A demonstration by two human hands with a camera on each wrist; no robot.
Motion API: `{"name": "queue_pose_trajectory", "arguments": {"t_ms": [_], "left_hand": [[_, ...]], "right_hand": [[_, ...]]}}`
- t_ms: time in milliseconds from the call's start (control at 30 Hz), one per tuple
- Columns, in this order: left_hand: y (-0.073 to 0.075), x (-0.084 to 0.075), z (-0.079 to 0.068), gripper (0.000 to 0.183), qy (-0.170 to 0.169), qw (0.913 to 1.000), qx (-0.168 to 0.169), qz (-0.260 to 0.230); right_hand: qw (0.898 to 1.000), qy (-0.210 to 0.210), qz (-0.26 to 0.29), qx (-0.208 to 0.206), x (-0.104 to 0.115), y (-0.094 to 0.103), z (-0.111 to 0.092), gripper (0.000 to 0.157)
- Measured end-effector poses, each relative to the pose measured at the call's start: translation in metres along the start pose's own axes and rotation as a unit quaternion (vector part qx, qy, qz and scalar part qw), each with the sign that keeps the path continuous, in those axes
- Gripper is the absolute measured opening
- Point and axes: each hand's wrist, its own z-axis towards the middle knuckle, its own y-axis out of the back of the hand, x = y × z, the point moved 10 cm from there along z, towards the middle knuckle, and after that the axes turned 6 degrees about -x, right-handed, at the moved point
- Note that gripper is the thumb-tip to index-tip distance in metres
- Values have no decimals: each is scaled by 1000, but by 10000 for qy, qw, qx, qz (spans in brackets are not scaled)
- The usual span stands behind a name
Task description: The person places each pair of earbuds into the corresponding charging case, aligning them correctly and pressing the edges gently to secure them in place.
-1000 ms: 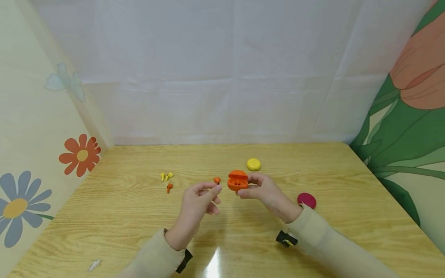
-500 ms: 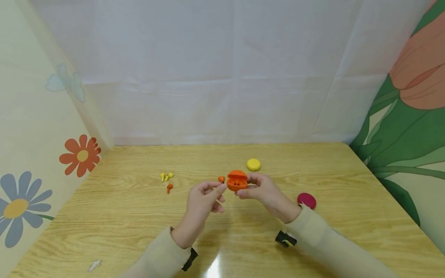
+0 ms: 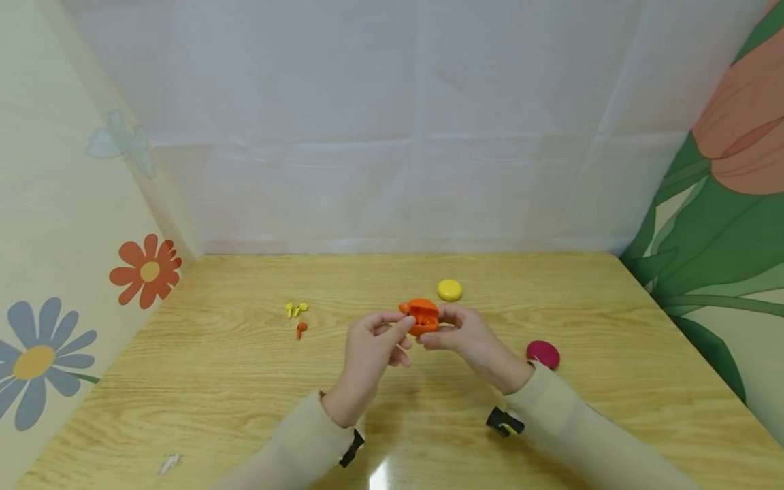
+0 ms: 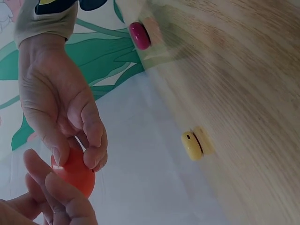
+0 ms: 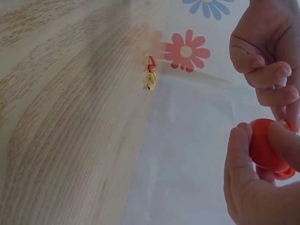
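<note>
My right hand (image 3: 470, 344) grips a round orange earbud case (image 3: 427, 314) above the table, its lid raised. My left hand (image 3: 371, 350) pinches an orange earbud (image 3: 403, 307) between thumb and forefinger, right at the case's left side. In the left wrist view the case (image 4: 78, 174) sits in the right hand's fingers, with the left fingers in front of it. The right wrist view shows the rounded shell of the case (image 5: 263, 144) between right thumb and fingers; the earbud is mostly hidden there.
A second orange earbud (image 3: 301, 329) and two yellow earbuds (image 3: 300, 309) lie on the wooden table (image 3: 233, 381) to the left. A closed yellow case (image 3: 450, 290) stands behind the hands, a crimson case (image 3: 543, 354) beside the right forearm. A small white piece (image 3: 169, 464) lies front left.
My left hand has moved right with the orange earbud, from apart from the case to up against its left side. The right hand has stayed nearly still with the case.
</note>
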Motion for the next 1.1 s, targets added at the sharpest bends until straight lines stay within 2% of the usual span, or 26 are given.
{"name": "queue_pose_trajectory", "arguments": {"t_ms": [300, 700, 1100], "left_hand": [[-12, 1, 2, 20, -94, 9998, -51, -171], [-12, 0, 2, 15, -348, 9984, -323, -309], [-12, -5, 2, 22, -583, 9978, -278, -179]], "right_hand": [[10000, 6, -60, -76, 0, 0, 0, 35], [9998, 49, 9, -204, 0, 1, 1, 31], [9992, -30, -63, -397, 3, 5, 1, 27]]}}
